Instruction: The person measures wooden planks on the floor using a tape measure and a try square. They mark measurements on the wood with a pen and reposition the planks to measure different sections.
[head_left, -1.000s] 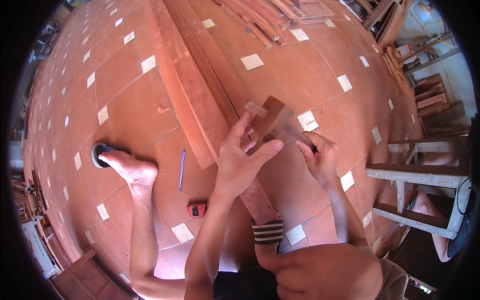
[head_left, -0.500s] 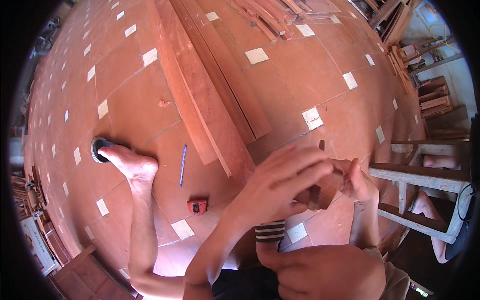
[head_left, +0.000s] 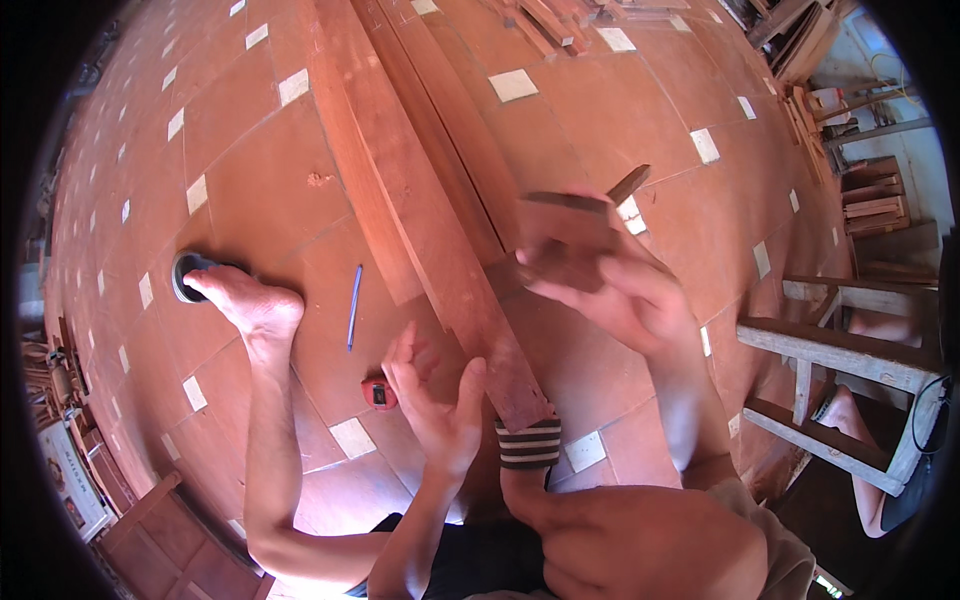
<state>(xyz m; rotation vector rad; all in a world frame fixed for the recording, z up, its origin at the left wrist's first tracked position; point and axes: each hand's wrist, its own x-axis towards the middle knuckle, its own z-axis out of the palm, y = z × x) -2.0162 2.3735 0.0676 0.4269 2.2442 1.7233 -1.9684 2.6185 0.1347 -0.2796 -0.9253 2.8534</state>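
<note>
My left hand (head_left: pixel 435 410) is empty, fingers loosely spread, beside the plank (head_left: pixel 438 245). Ahead and right of it, my right hand (head_left: pixel 642 302) grips a wooden block (head_left: pixel 567 222), blurred and partly hidden by my fingers; its long axis runs roughly sideways, and 1 narrow bar (head_left: pixel 629 187) juts forward-right.

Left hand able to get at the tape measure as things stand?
Probably yes: the left hand is open, empty and close to the tape measure in the picture, with nothing visible between them; the hand's height is hard to judge.
</note>
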